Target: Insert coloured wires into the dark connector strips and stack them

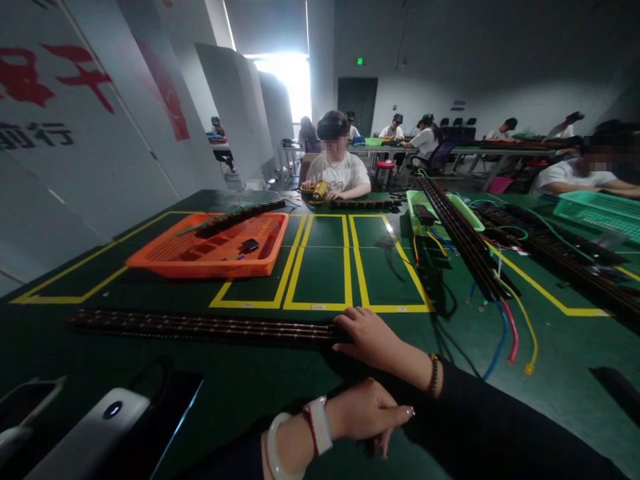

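A long dark strip with several copper-coloured bars [215,327] lies across the near side of the green table. My right hand [369,338], in a black sleeve with a beaded bracelet, is closed over the strip's right end; that end and the fingertips' grip are partly hidden. Nearer to me, my left hand [363,411] hovers below the right one, apart from the strip. It wears a pale bangle and a white band. Its fingers are curled and point right; whatever they may hold is hidden.
An orange basket [200,268] holds a dark strip and a small black part. On the right, a long dark assembly [460,233] with coloured cables leans over a green basket [470,212]. A phone-like device [100,427] lies near left. A person [336,167] sits opposite.
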